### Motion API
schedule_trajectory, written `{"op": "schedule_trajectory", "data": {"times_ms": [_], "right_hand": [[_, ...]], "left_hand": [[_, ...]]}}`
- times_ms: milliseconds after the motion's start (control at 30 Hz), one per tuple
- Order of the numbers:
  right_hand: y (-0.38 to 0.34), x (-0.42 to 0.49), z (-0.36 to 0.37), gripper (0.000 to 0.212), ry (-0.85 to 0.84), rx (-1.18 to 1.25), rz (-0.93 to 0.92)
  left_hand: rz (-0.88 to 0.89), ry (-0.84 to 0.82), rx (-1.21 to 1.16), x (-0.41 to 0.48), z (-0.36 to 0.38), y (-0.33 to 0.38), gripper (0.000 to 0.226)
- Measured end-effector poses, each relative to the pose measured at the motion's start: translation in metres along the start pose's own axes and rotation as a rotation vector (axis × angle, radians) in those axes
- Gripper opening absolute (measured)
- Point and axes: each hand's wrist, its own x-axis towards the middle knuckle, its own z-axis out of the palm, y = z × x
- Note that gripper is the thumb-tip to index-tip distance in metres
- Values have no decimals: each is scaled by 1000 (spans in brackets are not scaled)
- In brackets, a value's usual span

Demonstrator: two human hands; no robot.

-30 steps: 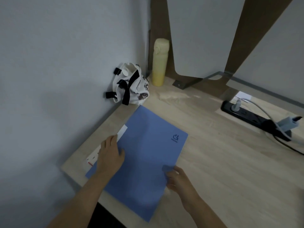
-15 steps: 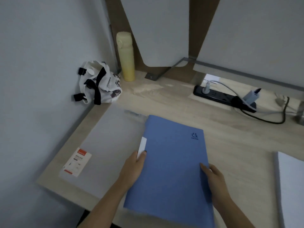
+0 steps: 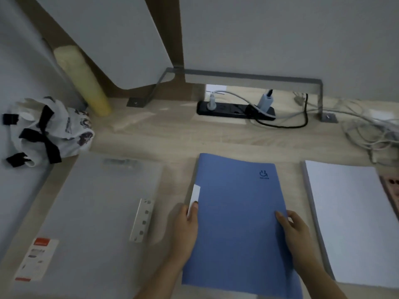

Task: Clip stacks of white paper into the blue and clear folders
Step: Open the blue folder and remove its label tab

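Since a second ago the blue folder [image 3: 237, 223] has come off the clear folder [image 3: 92, 212] and travelled rightward to the middle of the desk [image 3: 172, 137]. It now lies between the clear folder on the left and the stack of white paper [image 3: 354, 219] on the right, apart from both. The right hand [image 3: 295, 231] grips the folder's right, opening edge, fingers curled onto the cover. The left hand [image 3: 185, 229] lies along the spine with a fingertip on the white label [image 3: 194, 197]; its thumb is hidden, so whether it pinches or only presses cannot be told. The folder lies closed and flat, cover up, its long axis running away from the person toward the wall and leaning slightly left at the far end. Its spine is to the left and its printed logo sits at the far right corner. Judging by this, the task is barely begun: both folders are shut, no sheet appears to be in either, and the paper stack looks untouched. Opening the blue folder, loading and clipping paper, then repeating with the clear one, all seems left. A punched strip [image 3: 142, 221] lies on the clear folder, and a power strip [image 3: 235, 110] sits by the wall.
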Motion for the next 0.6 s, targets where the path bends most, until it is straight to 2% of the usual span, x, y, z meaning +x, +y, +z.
{"op": "schedule_trajectory", "data": {"times_ms": [200, 400, 600], "right_hand": [[-8, 10, -15, 20, 3, 5, -17], [-21, 24, -18, 15, 5, -48, -80], [-14, 38, -27, 19, -17, -98, -30]], "left_hand": [[42, 127, -42, 3, 19, 3, 43], [-30, 262, -156, 17, 23, -3, 41], [-37, 163, -182, 63, -10, 8, 33]]}}
